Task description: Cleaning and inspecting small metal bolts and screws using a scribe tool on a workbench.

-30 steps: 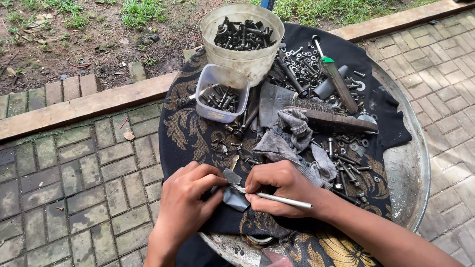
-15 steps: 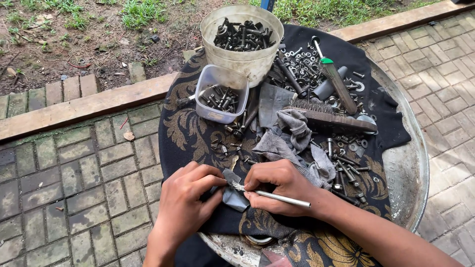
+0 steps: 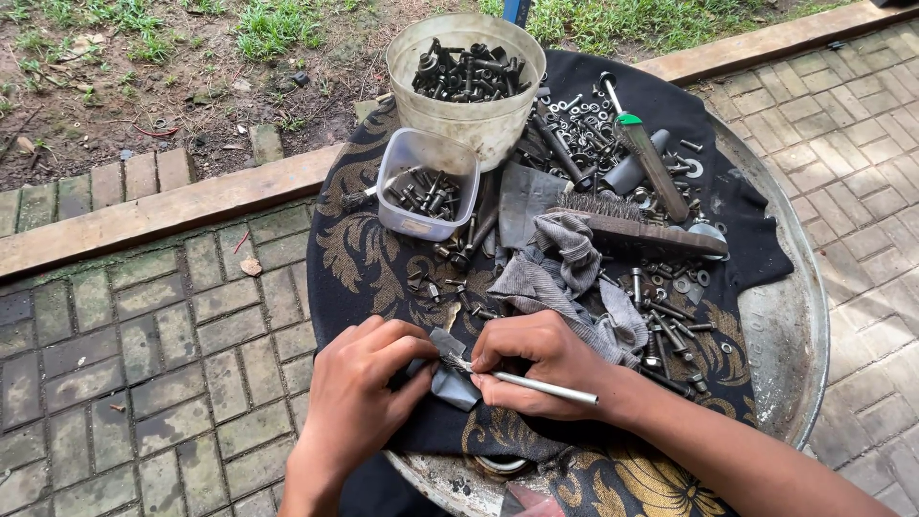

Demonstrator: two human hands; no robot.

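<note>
Both hands meet low in the head view, over the near edge of a black cloth with a gold leaf pattern that is draped across a round grey metal tray. The left hand is curled narrow, thumb and fingers pinching a small folded piece of grey sandpaper-like sheet. The right hand is closed around a thin silver metal rod, which runs from its fingers back across the wrist; the rod's tip sits at the grey sheet, between the two hands. What exactly lies at the tip is too small to tell.

Just beyond the right hand lies a crumpled grey rag, touching a wooden-backed wire brush. Loose dark bolts, nuts and washers are scattered over the cloth to the right of the rag. Farther off stand a small clear plastic tub of bolts and, touching it behind, a large cloudy plastic bucket full of dark bolts. A green-handled tool lies beside the bucket. The tray rests on mossy brick paving, with a wooden border and bare soil beyond.
</note>
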